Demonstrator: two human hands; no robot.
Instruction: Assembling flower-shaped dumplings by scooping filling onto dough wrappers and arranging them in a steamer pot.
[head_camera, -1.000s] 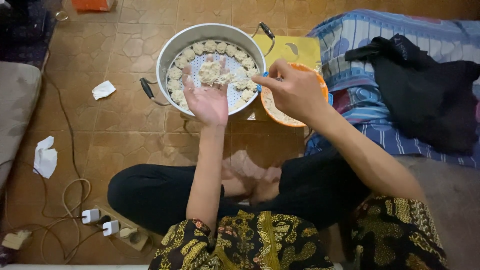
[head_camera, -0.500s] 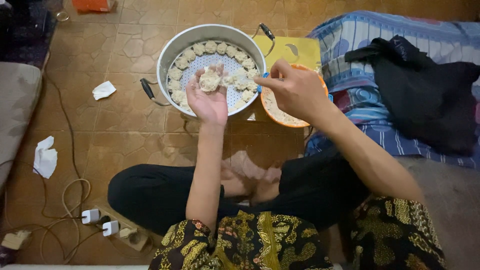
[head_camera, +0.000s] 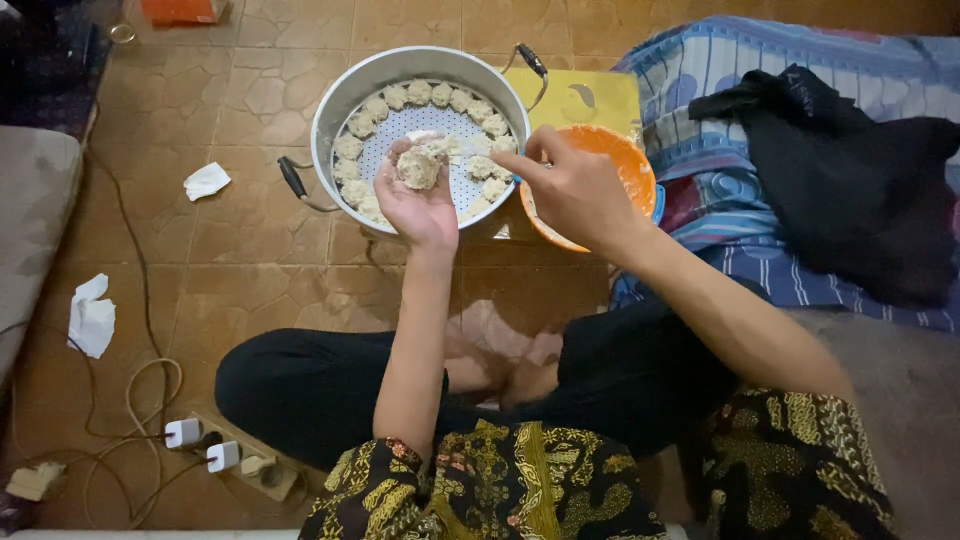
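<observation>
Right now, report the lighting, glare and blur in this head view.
Head view: warm, dim indoor light; the floor tiles shine faintly; the metal steamer pot rim is bright but not blown out. The left hand with its dumpling is sharp, and so is the right hand; frame edges bend slightly.

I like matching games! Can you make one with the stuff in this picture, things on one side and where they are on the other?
1. dumpling
2. orange bowl
3. black cloth
4. white plugs

a. in the power strip on the floor
b. on the striped blanket
c. in the left hand
d. behind the right hand

Pairs: 1-c, 2-d, 3-b, 4-a
</observation>
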